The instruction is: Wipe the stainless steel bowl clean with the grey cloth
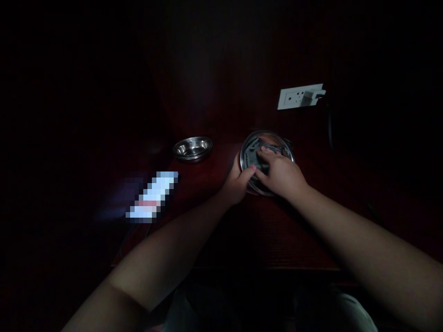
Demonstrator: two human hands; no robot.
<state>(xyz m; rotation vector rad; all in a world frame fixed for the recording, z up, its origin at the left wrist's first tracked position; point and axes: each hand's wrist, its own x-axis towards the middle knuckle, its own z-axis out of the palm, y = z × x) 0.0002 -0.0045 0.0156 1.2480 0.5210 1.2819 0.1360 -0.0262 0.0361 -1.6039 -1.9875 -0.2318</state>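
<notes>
A shiny steel bowl [243, 158] is tilted up on the table, its inside facing me. My left hand [238, 182] grips its left rim, with the thumb over the edge and the other fingers behind the bowl. Inside, my right hand [282, 171] presses its fingers onto a dark patterned cloth [254, 154] against the bowl's inner surface. The right palm and thumb cover part of the cloth, so its full shape is hidden.
A second, low stack of steel bowls [193, 148] stands on the dark red table [221, 249] to the left. Nearer lies a lit phone [153, 197], its screen blurred. A wall socket [299, 97] with a plug and cable is at the back right. The room is very dark.
</notes>
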